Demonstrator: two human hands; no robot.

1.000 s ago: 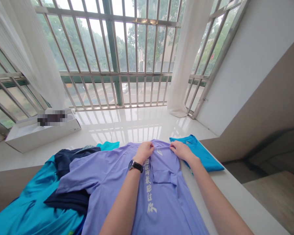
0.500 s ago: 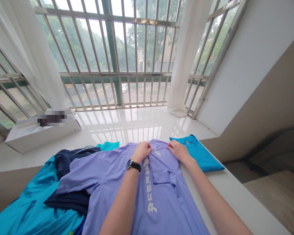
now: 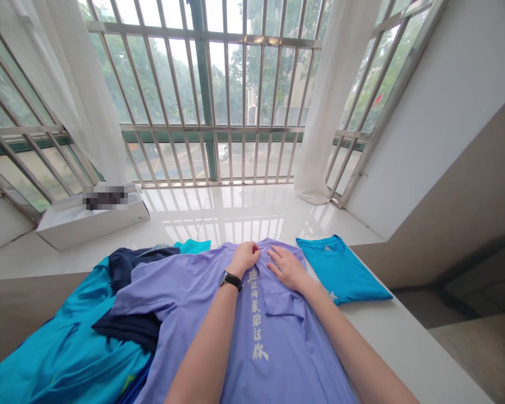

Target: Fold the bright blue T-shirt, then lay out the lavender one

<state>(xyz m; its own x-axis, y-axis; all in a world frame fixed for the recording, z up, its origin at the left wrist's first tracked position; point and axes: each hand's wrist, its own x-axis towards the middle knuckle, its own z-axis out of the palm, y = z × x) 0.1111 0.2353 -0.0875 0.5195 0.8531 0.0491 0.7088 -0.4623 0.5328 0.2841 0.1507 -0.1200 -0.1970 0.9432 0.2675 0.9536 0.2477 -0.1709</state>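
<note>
A lavender T-shirt (image 3: 206, 320) lies spread on the white sill, white characters running down its middle. Its right side is folded inward, with the sleeve (image 3: 284, 304) lying over the body. My left hand (image 3: 244, 257), with a black-strapped watch (image 3: 230, 280) on the wrist, pinches the shirt's fabric near the collar. Flat on the folded part, my right hand (image 3: 288, 267) rests with its fingers stretched out. Beside it on the right is a folded blue T-shirt (image 3: 345, 272).
A heap of teal clothes (image 3: 76, 320) and navy clothes (image 3: 130, 331) lies at the left, partly under the lavender sleeve. A white box (image 3: 96, 224) stands on the sill (image 3: 252, 207) at the back left. Barred windows and white curtains (image 3: 324, 140) rise behind.
My right hand has moved left from the shirt's right shoulder onto the folded part, and its fingers have opened flat. My left hand keeps its pinch. The camera view has shifted slightly.
</note>
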